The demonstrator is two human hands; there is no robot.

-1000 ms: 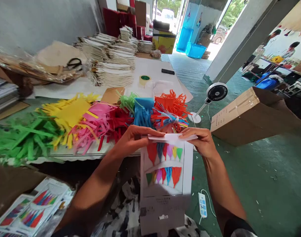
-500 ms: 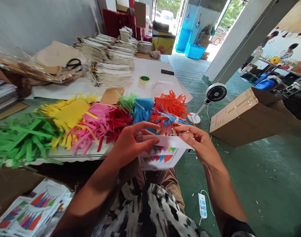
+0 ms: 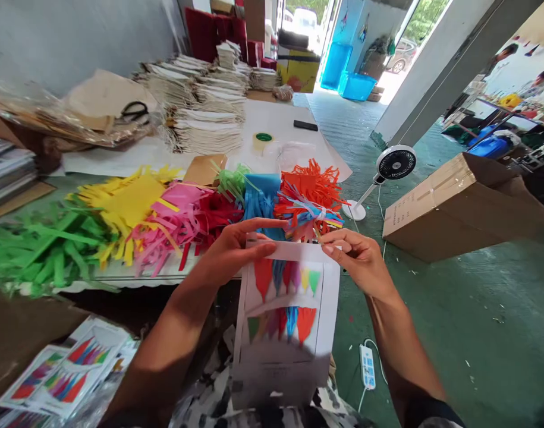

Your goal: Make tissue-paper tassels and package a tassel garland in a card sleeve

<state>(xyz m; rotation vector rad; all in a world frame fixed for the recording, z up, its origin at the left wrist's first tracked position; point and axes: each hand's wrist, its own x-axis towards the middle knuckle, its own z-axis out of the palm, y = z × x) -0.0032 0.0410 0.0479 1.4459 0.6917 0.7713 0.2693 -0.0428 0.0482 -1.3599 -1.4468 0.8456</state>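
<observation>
My left hand (image 3: 236,252) grips the top left corner of a white printed sheet (image 3: 281,309), thumb in front and fingers behind. With thumb and fingers closed, my right hand (image 3: 361,258) pinches its top right corner. Rows of coloured tassel pennants are printed on the sheet, which hangs facing me; its lower part is shaded. Just beyond its top edge lies a bundle of multicoloured paper strips (image 3: 314,215). Small gold-coloured bits show by my right fingertips, too small to name. Behind are blue fringe (image 3: 259,199) and orange-red fringe (image 3: 314,178).
Green fringe (image 3: 53,249), yellow fringe (image 3: 131,205) and pink fringe (image 3: 173,223) lie along the table edge. Farther back are paper stacks (image 3: 204,131), scissors (image 3: 134,111) and a tape roll (image 3: 263,140). A fan (image 3: 394,163), cardboard box (image 3: 436,211) and power strip (image 3: 367,367) stand right.
The sheet has swung from a steep, foreshortened tilt to hanging down with its printed pennants facing me. Both hands still hold its top edge. The view has shifted slightly.
</observation>
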